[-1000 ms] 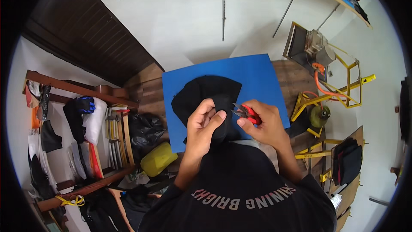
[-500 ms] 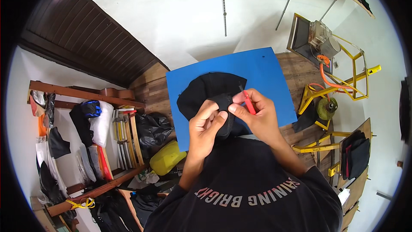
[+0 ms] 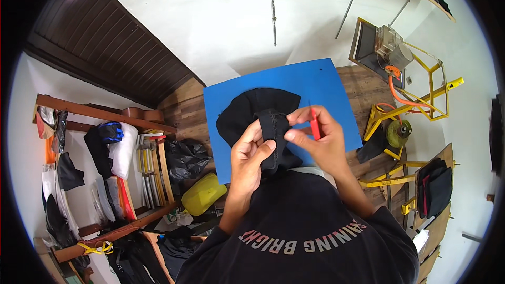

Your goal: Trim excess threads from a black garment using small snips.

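Note:
A black cloth piece [image 3: 242, 110] lies partly spread on a blue tabletop [image 3: 315, 89], and its near part is raised toward me. My left hand [image 3: 248, 155] grips a folded band of the cloth, fingers behind and thumb in front; a stitched seam runs down this band. In my right hand [image 3: 327, 144] is a small red-handled tool [image 3: 315, 124] with a thin dark tip pointing away; its exact kind is unclear. The right thumb and forefinger tips are at the band's right edge; whether they pinch any cloth or thread, I cannot tell.
On the left, a wooden shelf [image 3: 115, 234] carries bags and fabric. A black plastic bag [image 3: 187, 158] and a yellow bundle [image 3: 204, 193] lie beside the table. To the right are a yellow metal frame [image 3: 386, 182] and a machine with an orange hose [image 3: 394, 87].
The cloth band has turned more upright in my left hand, showing its seam. My right hand has shifted slightly right, and the red tool now stands more upright.

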Motion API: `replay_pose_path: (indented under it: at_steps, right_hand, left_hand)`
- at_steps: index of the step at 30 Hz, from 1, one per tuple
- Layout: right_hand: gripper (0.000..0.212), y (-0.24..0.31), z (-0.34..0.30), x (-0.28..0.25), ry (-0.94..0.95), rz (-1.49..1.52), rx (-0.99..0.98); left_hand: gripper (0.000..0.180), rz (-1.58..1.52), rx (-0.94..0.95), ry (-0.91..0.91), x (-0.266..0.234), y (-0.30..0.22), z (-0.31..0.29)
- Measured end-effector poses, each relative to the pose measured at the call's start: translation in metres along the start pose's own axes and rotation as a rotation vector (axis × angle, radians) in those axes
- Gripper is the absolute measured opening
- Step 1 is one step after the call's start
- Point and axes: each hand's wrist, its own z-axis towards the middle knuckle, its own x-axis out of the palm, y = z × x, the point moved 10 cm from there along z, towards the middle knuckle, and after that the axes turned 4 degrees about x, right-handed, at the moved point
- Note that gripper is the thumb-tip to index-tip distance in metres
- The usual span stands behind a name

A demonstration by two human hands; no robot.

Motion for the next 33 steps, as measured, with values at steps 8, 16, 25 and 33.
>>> replay_pose_path:
  at_steps: [8,16,25,33]
  right_hand:
    - [0.022,0.003,0.003,-0.024,-0.217,0.023,0.023]
    - [0.022,0.003,-0.017,0.017,-0.064,0.052,0.178]
    - [0.018,-0.005,0.005,0.001,-0.082,0.223,0.220]
    - [0.022,-0.013,0.007,0.018,0.047,0.074,0.293]
  left_hand:
    - [0.046,0.018,-0.016,-0.019,-0.006,-0.002,-0.011]
    - [0.049,0.002,0.006,-0.050,-0.007,-0.006,-0.012]
    - [0.054,-0.002,0.022,0.010,-0.003,-0.003,-0.011]
    - [0.056,-0.022,0.056,-0.019,-0.004,-0.006,0.004]
